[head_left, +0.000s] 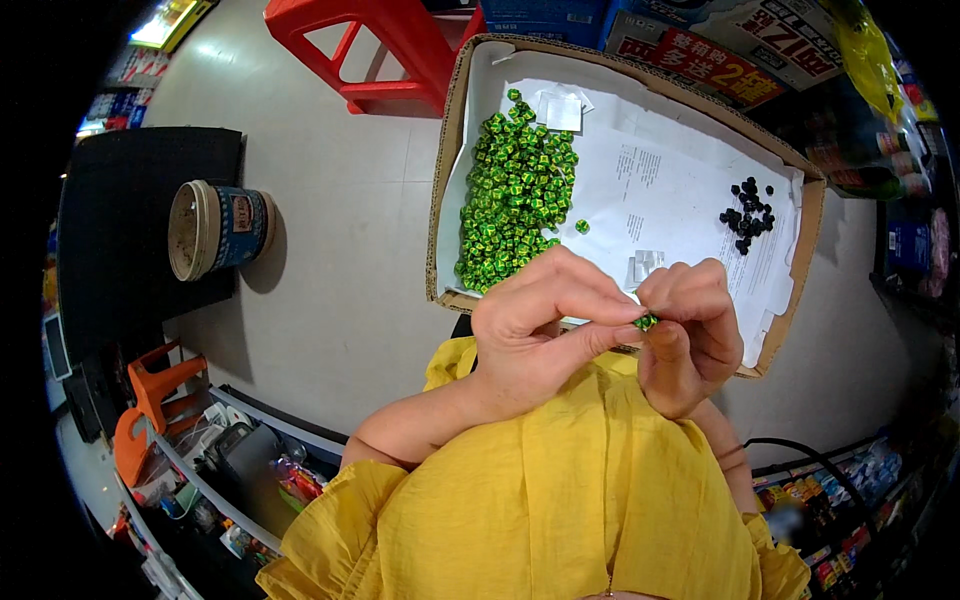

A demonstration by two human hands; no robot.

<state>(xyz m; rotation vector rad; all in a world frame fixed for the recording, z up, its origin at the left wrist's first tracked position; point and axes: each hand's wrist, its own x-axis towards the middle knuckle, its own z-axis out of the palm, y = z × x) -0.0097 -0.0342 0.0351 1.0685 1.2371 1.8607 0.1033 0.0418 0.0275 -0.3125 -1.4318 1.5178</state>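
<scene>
My left hand (pixel 540 325) and my right hand (pixel 692 330) meet at the near edge of a shallow cardboard box. Between their fingertips they pinch one small green-and-yellow faceted piece (pixel 645 322), partly hidden by the fingers. Inside the white-lined cardboard box (pixel 815 235), a big heap of like green faceted pieces (pixel 520 185) covers the left side. One loose green piece (pixel 582 227) lies just right of that heap. Toward the right wall is a small scatter of black faceted pieces (pixel 746 213).
Pale square slips (pixel 560 110) lie at the box's far side, a silvery square (pixel 647 262) just beyond my hands. Beyond the box stand a red stool (pixel 400 50) and printed cartons (pixel 700 50). A bucket (pixel 222 230) lies tipped at left, near an orange stool (pixel 165 385).
</scene>
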